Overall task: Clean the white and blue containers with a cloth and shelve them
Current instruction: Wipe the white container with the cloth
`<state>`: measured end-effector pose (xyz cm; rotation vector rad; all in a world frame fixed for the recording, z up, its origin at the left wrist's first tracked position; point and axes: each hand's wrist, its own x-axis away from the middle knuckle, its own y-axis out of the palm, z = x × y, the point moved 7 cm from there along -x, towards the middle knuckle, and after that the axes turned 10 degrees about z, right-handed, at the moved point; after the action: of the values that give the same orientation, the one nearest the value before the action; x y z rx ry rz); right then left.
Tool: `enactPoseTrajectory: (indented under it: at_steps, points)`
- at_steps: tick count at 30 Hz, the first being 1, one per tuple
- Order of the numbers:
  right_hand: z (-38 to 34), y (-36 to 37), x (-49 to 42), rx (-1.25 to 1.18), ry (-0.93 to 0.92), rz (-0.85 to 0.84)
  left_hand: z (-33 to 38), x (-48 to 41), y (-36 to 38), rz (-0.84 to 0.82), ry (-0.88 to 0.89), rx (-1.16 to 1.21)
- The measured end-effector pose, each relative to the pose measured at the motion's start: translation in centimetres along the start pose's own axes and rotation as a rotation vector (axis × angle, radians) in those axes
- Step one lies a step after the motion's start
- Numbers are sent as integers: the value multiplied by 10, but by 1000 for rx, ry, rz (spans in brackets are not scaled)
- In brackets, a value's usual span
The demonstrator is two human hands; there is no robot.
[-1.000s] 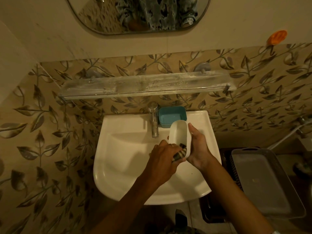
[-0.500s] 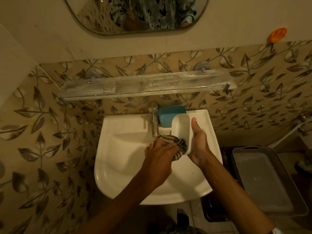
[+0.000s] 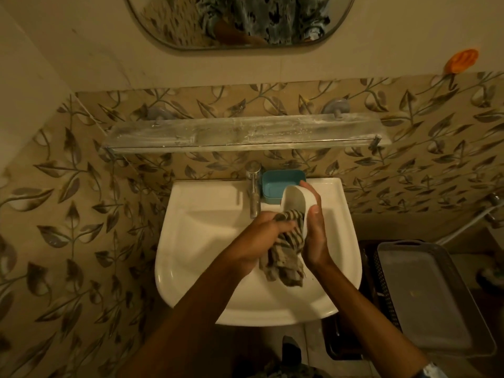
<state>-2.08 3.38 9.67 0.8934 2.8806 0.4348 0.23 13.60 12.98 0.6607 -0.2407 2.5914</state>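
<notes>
My right hand (image 3: 313, 236) grips the white container (image 3: 296, 201), tilted on its side over the sink (image 3: 207, 241). My left hand (image 3: 261, 236) holds a striped cloth (image 3: 286, 255) bunched against the container's open inside, with the cloth's loose end hanging below both hands. The blue container (image 3: 278, 186) sits on the sink's back ledge, right of the tap (image 3: 253, 192) and just behind the white one. A long glass shelf (image 3: 240, 135) with nothing on it runs along the wall above the sink.
A grey plastic tray (image 3: 425, 296) lies on a dark basket (image 3: 379, 282) to the right of the sink. A mirror (image 3: 240, 20) hangs above the shelf. An orange hook (image 3: 462, 61) sticks to the wall at upper right. Leaf-patterned tiles cover the walls.
The cloth has moved from the container's lower end up into its inside, and more of it now hangs loose. The white container has tilted further toward the left.
</notes>
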Motion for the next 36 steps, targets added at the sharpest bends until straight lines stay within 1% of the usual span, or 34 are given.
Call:
enactPoseTrajectory:
  at_steps: [2,3,6,8,10,12,13,14,15,16,18,21,23,25,26,27,29,30,32,33,34,35,36]
  points:
    - [9,3,10,-39,30,-50,11,-5,-5,5,-24,132]
    - [14,3,14,-66,75,-43,15,-7,-6,-8,-52,189]
    - [29,3,18,-138,239,-21,14,-6,-2,-40,-225,376]
    - [23,3,15,-115,226,5,9,-7,1,-33,-322,499]
    - [14,0,21,-91,211,-10,4,-7,5,-28,-337,567]
    - [22,-9,24,-76,301,0,-4,-8,9,-21,-314,555]
    - [34,-16,26,-75,331,-28,-11,-10,11,3,-272,478]
    - [42,-21,28,-38,305,-76,-17,-11,12,35,-211,377]
    - [44,-26,30,-24,327,-90,-22,-11,13,66,-146,268]
    - [45,-27,30,-54,367,-84,-26,-10,13,82,-92,172]
    - [35,-21,23,-120,342,-45,-29,-8,12,71,-8,-1]
    - [28,-16,12,-67,287,15,-35,-9,10,-12,109,-331]
    - [29,-21,3,-46,269,31,-37,-6,13,-102,215,-480]
    - [23,-21,-6,34,229,-4,-40,1,21,-179,305,-640]
    - [25,-20,-10,73,223,-26,-44,1,23,-178,353,-764]
    - [28,-20,-12,70,252,-38,-46,-1,22,-144,406,-937]
    - [38,-22,-12,-10,338,-23,-44,-3,17,-50,535,-1308]
    - [41,-21,-10,-50,385,-24,-41,-2,15,-17,620,-1416]
    - [48,-20,-11,-100,455,-11,-34,3,14,-3,815,-1529]
    - [49,-21,-12,-115,474,10,-34,3,14,0,866,-1547]
    - [49,-21,-13,-110,469,33,-33,3,14,5,868,-1532]
    - [50,-23,-15,-108,458,55,-33,1,12,11,810,-1469]
    - [49,-23,-15,-105,452,79,-32,-1,10,6,715,-1356]
